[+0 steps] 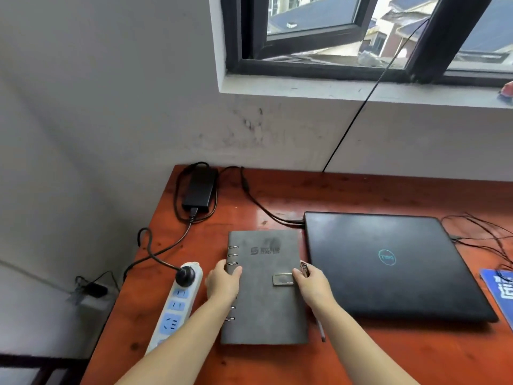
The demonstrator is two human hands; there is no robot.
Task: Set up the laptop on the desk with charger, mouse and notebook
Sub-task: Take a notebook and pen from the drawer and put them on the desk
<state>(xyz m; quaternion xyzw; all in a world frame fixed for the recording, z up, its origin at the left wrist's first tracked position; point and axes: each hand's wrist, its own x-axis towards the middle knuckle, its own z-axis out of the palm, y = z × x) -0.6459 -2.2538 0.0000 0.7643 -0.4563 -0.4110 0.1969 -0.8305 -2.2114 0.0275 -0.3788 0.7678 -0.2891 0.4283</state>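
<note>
Room: grey wall with a window above a shiny red-brown desk [361,195].
Laptop: the black laptop [388,262] lies flat on the desk with its lid closed, so it looks not opened yet.
Charger: the black charger brick [199,190] sits at the back left corner. One wire runs to the laptop's back left corner. Another wire goes to a round plug in the white power strip [177,298]. This part looks done.
Mouse: I cannot see one. A blue pad [499,290] peeks in at the right edge.
Notebook: the grey notebook [266,307] lies flat just left of the laptop, cover shut.
Notebook direction: its long side runs from the person toward the wall. The rings are on the left and the clasp is on the right.
Left hand: the left hand [222,282] is clamped on the ring edge.
Right hand: the right hand [312,283] is clamped on the clasp edge.
Left to do: likely let go of the notebook, open the lid, bring a mouse.
</note>
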